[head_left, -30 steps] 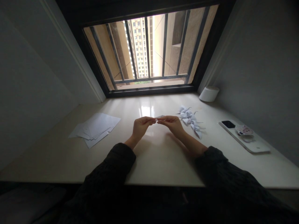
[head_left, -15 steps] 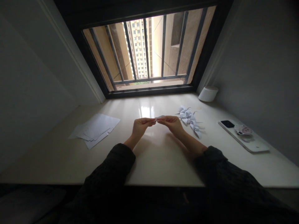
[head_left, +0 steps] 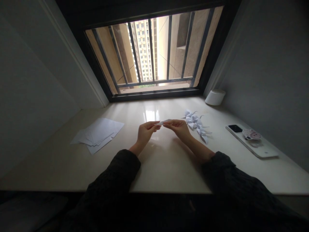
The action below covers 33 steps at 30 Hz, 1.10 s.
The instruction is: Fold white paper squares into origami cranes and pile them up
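Observation:
A small folded piece of white paper (head_left: 161, 123) is pinched between my two hands above the middle of the pale tabletop. My left hand (head_left: 146, 130) grips its left end between thumb and fingers. At the other end, my right hand (head_left: 178, 126) holds it the same way, and the fingers cover much of the paper. Just right of my right hand lie several folded white paper cranes (head_left: 193, 121), bunched together. A loose stack of white paper sheets (head_left: 102, 131) is spread on the left side.
A white phone (head_left: 253, 143) with a cartoon grip on its back lies at the right. Near the window corner stands a white cylindrical object (head_left: 215, 97). The barred window (head_left: 154, 93) closes off the far side, and walls flank the pale tabletop (head_left: 166, 170).
My left hand has shifted slightly, its fingertips a little farther from my right hand's, so more of the folded paper shows between them. All else stays in place.

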### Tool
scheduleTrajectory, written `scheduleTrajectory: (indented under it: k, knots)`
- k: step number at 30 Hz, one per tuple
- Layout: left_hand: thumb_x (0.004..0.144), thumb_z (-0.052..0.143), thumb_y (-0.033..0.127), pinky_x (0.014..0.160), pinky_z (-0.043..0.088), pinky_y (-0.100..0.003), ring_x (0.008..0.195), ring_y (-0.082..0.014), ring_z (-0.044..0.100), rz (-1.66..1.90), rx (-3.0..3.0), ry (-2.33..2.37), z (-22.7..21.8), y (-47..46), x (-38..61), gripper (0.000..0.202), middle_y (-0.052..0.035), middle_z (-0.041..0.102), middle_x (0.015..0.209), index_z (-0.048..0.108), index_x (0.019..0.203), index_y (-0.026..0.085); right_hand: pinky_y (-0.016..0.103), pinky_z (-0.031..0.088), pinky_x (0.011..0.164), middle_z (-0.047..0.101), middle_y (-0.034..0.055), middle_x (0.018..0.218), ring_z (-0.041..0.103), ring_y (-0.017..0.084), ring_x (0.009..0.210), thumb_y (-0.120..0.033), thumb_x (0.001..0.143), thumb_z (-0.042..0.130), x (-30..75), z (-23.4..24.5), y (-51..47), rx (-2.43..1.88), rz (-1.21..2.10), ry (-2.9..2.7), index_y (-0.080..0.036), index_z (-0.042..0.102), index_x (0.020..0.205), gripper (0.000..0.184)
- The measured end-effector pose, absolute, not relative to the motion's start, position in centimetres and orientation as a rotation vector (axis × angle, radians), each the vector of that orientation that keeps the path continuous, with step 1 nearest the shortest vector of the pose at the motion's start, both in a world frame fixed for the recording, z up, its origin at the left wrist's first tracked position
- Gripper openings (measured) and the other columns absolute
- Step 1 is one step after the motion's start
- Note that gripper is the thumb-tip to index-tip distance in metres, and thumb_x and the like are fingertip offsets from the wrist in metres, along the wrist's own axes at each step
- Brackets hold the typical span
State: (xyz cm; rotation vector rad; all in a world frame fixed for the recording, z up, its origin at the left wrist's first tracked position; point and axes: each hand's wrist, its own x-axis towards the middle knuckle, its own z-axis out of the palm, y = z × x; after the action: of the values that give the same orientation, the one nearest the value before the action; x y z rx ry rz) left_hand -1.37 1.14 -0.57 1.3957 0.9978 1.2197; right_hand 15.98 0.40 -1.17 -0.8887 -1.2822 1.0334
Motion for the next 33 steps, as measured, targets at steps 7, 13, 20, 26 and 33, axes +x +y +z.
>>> scheduleTrajectory:
  k: [7, 13, 20, 26, 33]
  knots:
    - [0.064, 0.077, 0.035, 0.081, 0.053, -0.036, 0.078, -0.0185, 0.068, 1.232, 1.216, 0.988, -0.75, 1.19, -0.98, 0.034, -0.0084, 0.074, 0.084, 0.073, 0.092, 0.016, 0.038, 0.052, 0.080, 0.075, 0.0032, 0.083, 0.068, 0.024, 0.085, -0.038, 0.063, 0.078, 15.87, -0.83, 0.04, -0.893, 0.995, -1.344, -0.025, 0.076, 0.077, 0.019]
    - [0.062, 0.078, 0.035, 0.084, 0.052, -0.037, 0.079, -0.0180, 0.068, 1.240, 1.150, 0.972, -0.66, 1.20, -1.03, 0.036, -0.0083, 0.074, 0.084, 0.073, 0.092, 0.016, 0.038, 0.052, 0.081, 0.074, 0.0039, 0.089, 0.067, 0.023, 0.090, -0.038, 0.064, 0.077, 15.96, -0.69, -0.06, -0.901, 0.977, -1.376, -0.025, 0.076, 0.081, 0.021]
    - [0.061, 0.079, 0.035, 0.086, 0.051, -0.038, 0.079, -0.0179, 0.068, 1.258, 1.120, 0.985, -0.74, 1.33, -1.11, 0.037, -0.0076, 0.074, 0.083, 0.073, 0.092, 0.015, 0.036, 0.054, 0.077, 0.074, 0.0023, 0.088, 0.069, 0.020, 0.079, -0.037, 0.064, 0.077, 15.81, -1.14, 0.21, -0.876, 1.069, -1.294, -0.026, 0.076, 0.085, 0.024]
    - [0.061, 0.080, 0.033, 0.089, 0.050, -0.038, 0.082, -0.0179, 0.068, 1.227, 1.026, 0.957, -0.82, 1.20, -0.85, 0.038, -0.0084, 0.073, 0.086, 0.072, 0.092, 0.014, 0.037, 0.054, 0.079, 0.075, 0.0023, 0.082, 0.069, 0.021, 0.078, -0.035, 0.060, 0.079, 15.66, -1.24, 0.14, -0.947, 1.030, -1.183, -0.025, 0.076, 0.079, 0.021]
    - [0.064, 0.078, 0.035, 0.091, 0.049, -0.037, 0.089, -0.0201, 0.068, 1.143, 0.941, 0.901, -0.43, 1.13, -1.02, 0.035, -0.0095, 0.073, 0.090, 0.072, 0.092, 0.015, 0.039, 0.053, 0.084, 0.075, 0.0010, 0.084, 0.069, 0.022, 0.084, -0.036, 0.063, 0.077, 16.00, -1.22, 0.25, -0.928, 0.924, -1.273, -0.026, 0.076, 0.077, 0.017]
